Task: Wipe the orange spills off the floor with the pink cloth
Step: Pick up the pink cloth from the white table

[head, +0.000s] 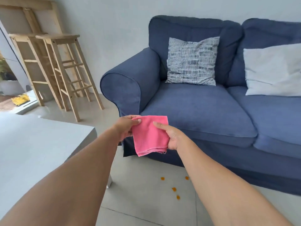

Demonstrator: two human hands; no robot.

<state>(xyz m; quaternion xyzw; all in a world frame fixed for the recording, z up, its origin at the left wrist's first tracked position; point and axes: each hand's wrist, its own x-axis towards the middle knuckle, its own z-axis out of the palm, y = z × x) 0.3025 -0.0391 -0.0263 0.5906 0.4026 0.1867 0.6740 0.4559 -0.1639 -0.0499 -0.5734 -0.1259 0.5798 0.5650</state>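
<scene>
A folded pink cloth (149, 136) hangs in the air in front of the sofa, held between both hands. My left hand (126, 125) pinches its upper left corner. My right hand (169, 136) grips its right edge with the thumb on top. Several small orange spills (174, 189) dot the pale tiled floor below, near the sofa's base and between my forearms; one spot (187, 177) lies partly behind my right forearm.
A blue sofa (203, 111) with two cushions fills the right side. A pale grey table (32, 144) stands at the left, its leg (110, 181) near the spills. Two wooden bar stools (65, 70) stand by the far wall.
</scene>
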